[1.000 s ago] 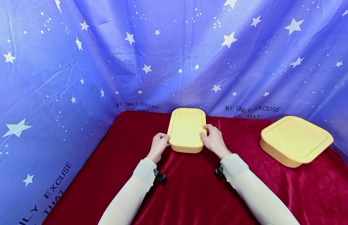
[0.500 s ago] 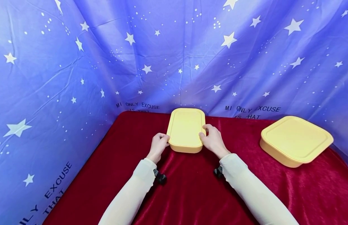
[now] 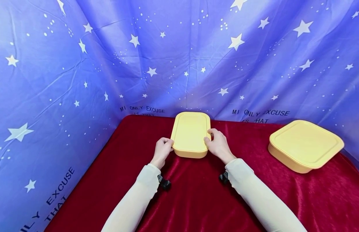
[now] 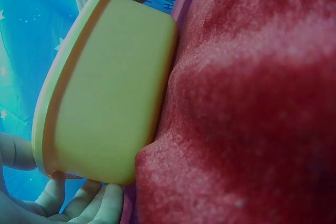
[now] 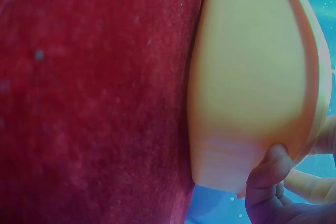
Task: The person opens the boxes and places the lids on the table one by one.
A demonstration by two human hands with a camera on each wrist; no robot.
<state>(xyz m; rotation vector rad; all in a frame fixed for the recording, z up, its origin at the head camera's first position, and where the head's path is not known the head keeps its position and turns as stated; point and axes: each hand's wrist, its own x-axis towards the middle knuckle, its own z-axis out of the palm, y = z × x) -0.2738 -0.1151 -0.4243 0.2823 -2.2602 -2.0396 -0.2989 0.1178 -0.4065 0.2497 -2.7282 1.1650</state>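
Observation:
A pale yellow rectangular food container (image 3: 192, 132) with a lid in place lies on the red cloth. My left hand (image 3: 162, 149) grips its left side near the front corner. In the left wrist view, the thumb (image 4: 17, 151) is at the lid's rim and the fingers (image 4: 86, 203) lie against the side wall. On the opposite side, my right hand (image 3: 220, 145) holds the container, its thumb at the lid's edge. The right wrist view shows a bent finger (image 5: 270, 171) against the wall below the rim. The container's underside is hidden.
A second, wider yellow lidded container (image 3: 305, 143) stands to the right on the red velvet tablecloth (image 3: 196, 199). Behind the table hangs a blue curtain (image 3: 179, 58) with white stars, which also runs along the left edge.
The gripped container has slid slightly to the left, and both hands have moved along with it. The second container has stayed in place.

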